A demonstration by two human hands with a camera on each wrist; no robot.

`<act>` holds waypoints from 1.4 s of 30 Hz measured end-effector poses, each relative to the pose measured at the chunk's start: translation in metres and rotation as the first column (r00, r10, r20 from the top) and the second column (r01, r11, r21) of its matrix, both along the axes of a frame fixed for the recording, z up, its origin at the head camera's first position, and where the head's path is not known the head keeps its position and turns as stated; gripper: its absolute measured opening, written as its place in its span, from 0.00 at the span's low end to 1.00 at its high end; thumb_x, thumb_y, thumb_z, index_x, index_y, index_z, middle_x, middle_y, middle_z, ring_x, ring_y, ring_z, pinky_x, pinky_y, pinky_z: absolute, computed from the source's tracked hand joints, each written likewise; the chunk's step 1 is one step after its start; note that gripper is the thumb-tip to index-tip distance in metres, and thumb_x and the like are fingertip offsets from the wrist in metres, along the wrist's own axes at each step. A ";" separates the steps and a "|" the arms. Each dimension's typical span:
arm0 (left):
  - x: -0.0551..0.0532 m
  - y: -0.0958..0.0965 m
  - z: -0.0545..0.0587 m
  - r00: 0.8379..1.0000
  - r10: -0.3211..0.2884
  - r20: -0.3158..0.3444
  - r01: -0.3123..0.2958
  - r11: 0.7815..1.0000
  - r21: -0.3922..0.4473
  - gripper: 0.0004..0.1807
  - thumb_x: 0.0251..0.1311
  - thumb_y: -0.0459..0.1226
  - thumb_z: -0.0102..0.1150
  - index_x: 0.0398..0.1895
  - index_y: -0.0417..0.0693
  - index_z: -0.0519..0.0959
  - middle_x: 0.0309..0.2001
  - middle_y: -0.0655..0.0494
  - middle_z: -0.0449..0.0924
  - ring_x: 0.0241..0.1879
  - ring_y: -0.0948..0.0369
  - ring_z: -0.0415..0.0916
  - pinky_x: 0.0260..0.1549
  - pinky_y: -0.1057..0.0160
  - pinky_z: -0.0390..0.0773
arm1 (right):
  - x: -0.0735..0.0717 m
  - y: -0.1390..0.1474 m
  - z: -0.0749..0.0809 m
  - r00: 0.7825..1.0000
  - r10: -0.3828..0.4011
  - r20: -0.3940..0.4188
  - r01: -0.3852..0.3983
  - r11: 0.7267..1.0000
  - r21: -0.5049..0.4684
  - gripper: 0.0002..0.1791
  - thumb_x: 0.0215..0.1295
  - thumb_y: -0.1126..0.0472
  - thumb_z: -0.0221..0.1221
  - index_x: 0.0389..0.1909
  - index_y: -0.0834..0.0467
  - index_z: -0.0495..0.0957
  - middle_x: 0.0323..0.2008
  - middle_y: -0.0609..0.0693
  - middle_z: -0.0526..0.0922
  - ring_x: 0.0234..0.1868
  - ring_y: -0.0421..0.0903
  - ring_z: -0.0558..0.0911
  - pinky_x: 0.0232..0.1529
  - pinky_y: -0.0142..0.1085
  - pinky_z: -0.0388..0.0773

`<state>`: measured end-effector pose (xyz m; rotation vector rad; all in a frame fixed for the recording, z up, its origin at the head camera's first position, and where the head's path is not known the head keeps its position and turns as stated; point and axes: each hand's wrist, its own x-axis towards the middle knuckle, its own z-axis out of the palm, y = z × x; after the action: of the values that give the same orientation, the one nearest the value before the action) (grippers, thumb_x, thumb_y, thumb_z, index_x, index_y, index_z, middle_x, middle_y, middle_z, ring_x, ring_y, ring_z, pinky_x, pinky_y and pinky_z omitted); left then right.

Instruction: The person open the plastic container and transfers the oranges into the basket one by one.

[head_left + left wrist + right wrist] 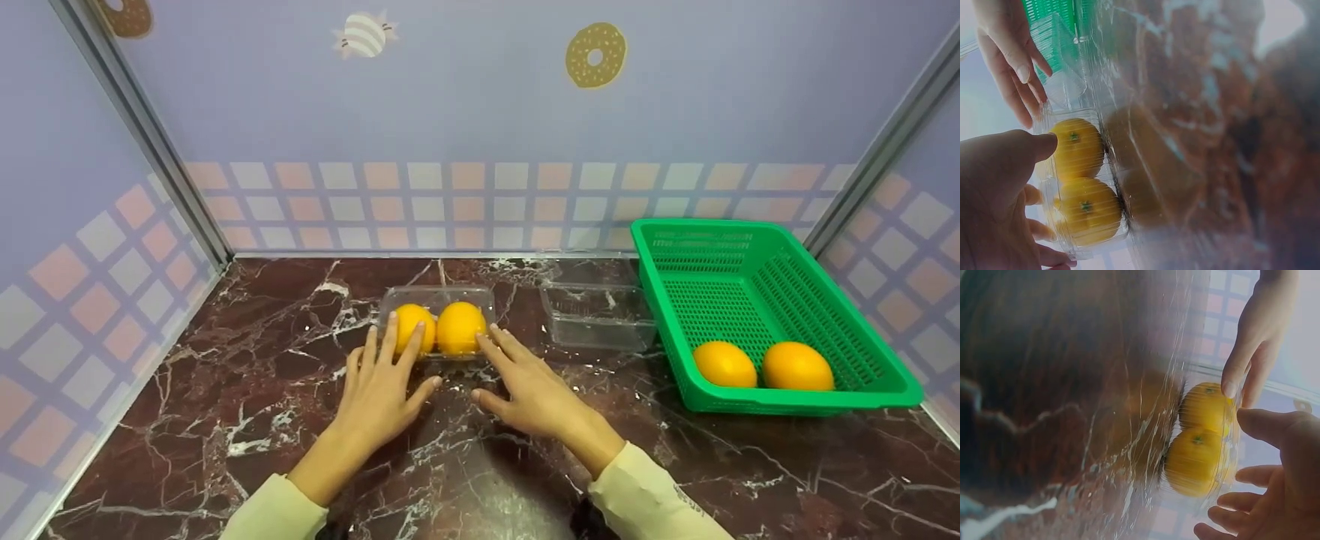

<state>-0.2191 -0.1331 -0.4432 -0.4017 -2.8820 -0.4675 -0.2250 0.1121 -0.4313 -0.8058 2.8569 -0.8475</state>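
Two oranges (461, 328) sit side by side in a transparent plastic clamshell box (480, 294) in the middle of the table. Their green stem ends show through the ridged front wall in both wrist views. My left hand (381, 390) is at the box's front left, fingers spread and reaching over the left orange. At the front right corner is my right hand (534, 386), its fingers extended with the tips at the box's edge. In the right wrist view, the right thumb (1264, 427) lies near the top of the box. Neither hand has its fingers curled round anything.
A second transparent clamshell box (600, 319) stands to the right, its lid raised at the back. Beside it, a green plastic basket (799, 401) holds two more oranges (798, 366) at its near end. Patterned panels (480, 112) enclose the marbled table (247, 375) behind and on both sides.
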 end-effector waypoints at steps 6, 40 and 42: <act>0.001 0.003 0.000 1.000 -0.006 0.005 0.006 1.000 0.006 0.43 0.73 0.53 0.61 0.84 0.47 0.59 0.84 0.31 0.46 0.79 0.27 0.48 0.75 0.28 0.54 | 0.001 0.002 0.000 1.000 0.000 -0.017 0.001 1.000 0.003 0.43 0.75 0.49 0.63 0.84 0.58 0.57 0.84 0.61 0.52 0.84 0.63 0.54 0.79 0.64 0.56; 0.011 0.029 0.005 0.992 -0.040 -0.116 0.034 0.998 -0.052 0.37 0.70 0.51 0.66 0.78 0.46 0.70 0.76 0.27 0.63 0.68 0.29 0.66 0.71 0.30 0.62 | 0.012 0.028 -0.001 0.999 -0.037 -0.024 0.037 0.999 -0.015 0.42 0.73 0.57 0.65 0.82 0.62 0.59 0.83 0.65 0.55 0.83 0.64 0.55 0.80 0.62 0.55; 0.011 0.031 0.004 0.992 -0.042 -0.120 0.036 0.998 -0.055 0.37 0.70 0.51 0.66 0.77 0.46 0.71 0.75 0.27 0.64 0.67 0.30 0.67 0.71 0.30 0.62 | 0.013 0.030 -0.001 0.999 -0.041 -0.030 0.041 0.999 -0.015 0.42 0.73 0.56 0.65 0.82 0.62 0.59 0.83 0.65 0.56 0.83 0.64 0.55 0.80 0.62 0.55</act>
<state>-0.2077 -0.1017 -0.4389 -0.4790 -2.7778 -0.3610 -0.2116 0.1418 -0.4326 -0.7712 2.9069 -0.8687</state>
